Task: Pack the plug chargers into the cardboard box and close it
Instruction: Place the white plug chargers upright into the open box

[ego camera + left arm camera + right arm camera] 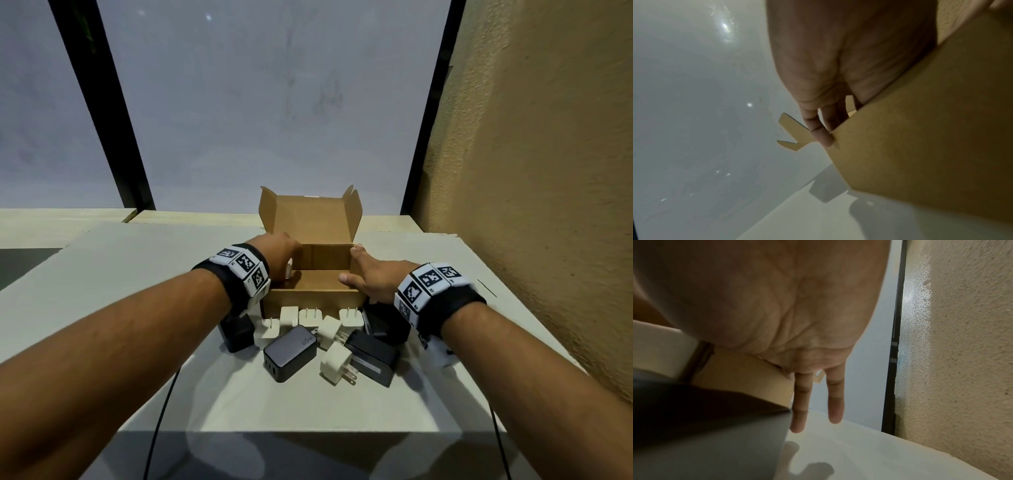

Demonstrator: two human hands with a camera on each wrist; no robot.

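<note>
The brown cardboard box (pixel 313 298) stands open at mid-table with its lid (pixel 310 217) upright at the back, and I see nothing inside it. My left hand (pixel 281 251) lies against the box's left wall (pixel 920 129), with its fingers (pixel 819 131) extended along the wall's edge. My right hand (pixel 371 274) rests on the right wall; the thumb is on the rim and straight fingers (pixel 835 405) point down outside. Several white chargers (pixel 337 365) and black chargers (pixel 371 356), plus a grey one (pixel 289 353), lie heaped in front of the box. Neither hand holds a charger.
A rough tan wall (pixel 534 171) rises close on the right, with frosted glass (pixel 274 102) behind the table (pixel 120 274). Thin black cables (pixel 161 411) hang over the table's front edge. A black charger (pixel 705 426) sits right under my right wrist.
</note>
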